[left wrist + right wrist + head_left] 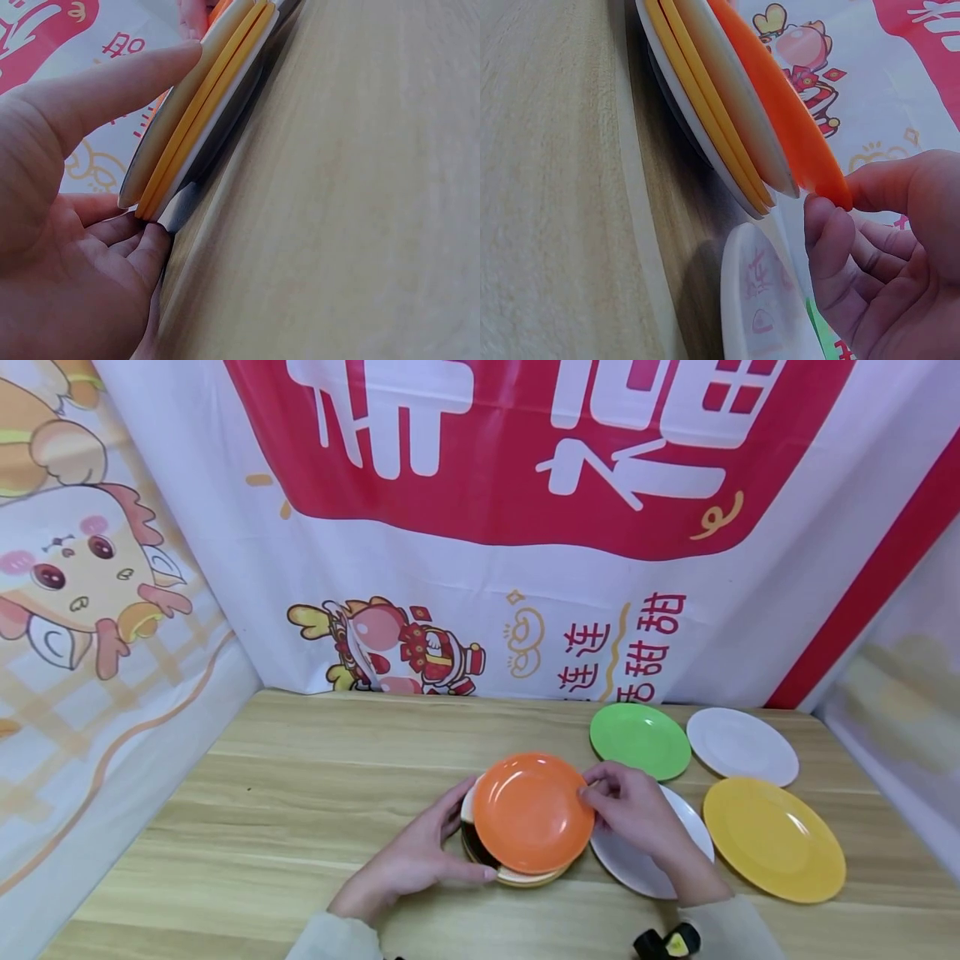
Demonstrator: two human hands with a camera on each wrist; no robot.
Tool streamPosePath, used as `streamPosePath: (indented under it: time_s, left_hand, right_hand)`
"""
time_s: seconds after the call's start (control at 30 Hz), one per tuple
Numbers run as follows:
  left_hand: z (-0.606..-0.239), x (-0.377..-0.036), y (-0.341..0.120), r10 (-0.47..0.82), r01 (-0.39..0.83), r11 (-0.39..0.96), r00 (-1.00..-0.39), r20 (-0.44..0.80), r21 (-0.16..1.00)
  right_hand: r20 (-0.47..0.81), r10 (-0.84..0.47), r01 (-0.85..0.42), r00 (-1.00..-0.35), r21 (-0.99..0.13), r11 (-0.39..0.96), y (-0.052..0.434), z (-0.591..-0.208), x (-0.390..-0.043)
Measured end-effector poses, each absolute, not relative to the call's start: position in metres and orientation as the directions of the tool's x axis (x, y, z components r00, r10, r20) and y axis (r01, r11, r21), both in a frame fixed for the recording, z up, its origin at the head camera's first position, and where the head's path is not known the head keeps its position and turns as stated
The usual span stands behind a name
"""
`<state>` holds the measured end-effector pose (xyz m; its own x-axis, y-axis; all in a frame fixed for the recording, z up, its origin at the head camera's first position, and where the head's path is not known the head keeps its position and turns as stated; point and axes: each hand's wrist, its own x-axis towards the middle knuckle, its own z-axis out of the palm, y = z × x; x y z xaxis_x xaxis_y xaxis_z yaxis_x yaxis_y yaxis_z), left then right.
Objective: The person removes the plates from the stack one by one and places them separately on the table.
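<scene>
Right hand [637, 810] pinches orange plate [531, 812]; left hand [420, 858] apparently cups the stack [196, 127], fingers relaxed

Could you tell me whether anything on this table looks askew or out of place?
Only the orange plate: it sits tilted and shifted right on the plate stack, its edge pinched by the right hand and lifted clear of the plate below. The left hand steadies the stack. No spill or damage shows.

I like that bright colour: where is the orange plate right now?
In the head view, the orange plate tops the stack at the table's front centre, between the left hand and right hand, which pinches its rim.
</scene>
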<state>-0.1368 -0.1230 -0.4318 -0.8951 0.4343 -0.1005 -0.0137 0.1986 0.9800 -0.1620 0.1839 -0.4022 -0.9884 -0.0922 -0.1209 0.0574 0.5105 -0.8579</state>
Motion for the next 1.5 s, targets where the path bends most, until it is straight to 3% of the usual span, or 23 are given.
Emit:
streamPosePath:
  time_s: [0.6, 0.93, 1.5]
  left_hand:
    - [-0.43, -0.136, -0.123, 0.435, -0.02, 0.182, -0.895, -0.099, 0.983]
    - [-0.431, -0.134, -0.124, 0.407, -0.033, 0.209, -0.906, -0.117, 0.977]
    - [-0.432, -0.135, -0.123, 0.412, -0.024, 0.215, -0.904, -0.113, 0.976]
  right_hand:
    - [-0.101, -0.108, 0.042, -0.989, -0.894, 0.447, 0.19, -0.401, -0.171]
    - [-0.171, -0.061, 0.13, -0.983, -0.898, 0.421, 0.2, -0.393, -0.189]
    - [-0.283, 0.048, 0.286, -0.958, -0.926, 0.246, 0.197, -0.398, -0.208]
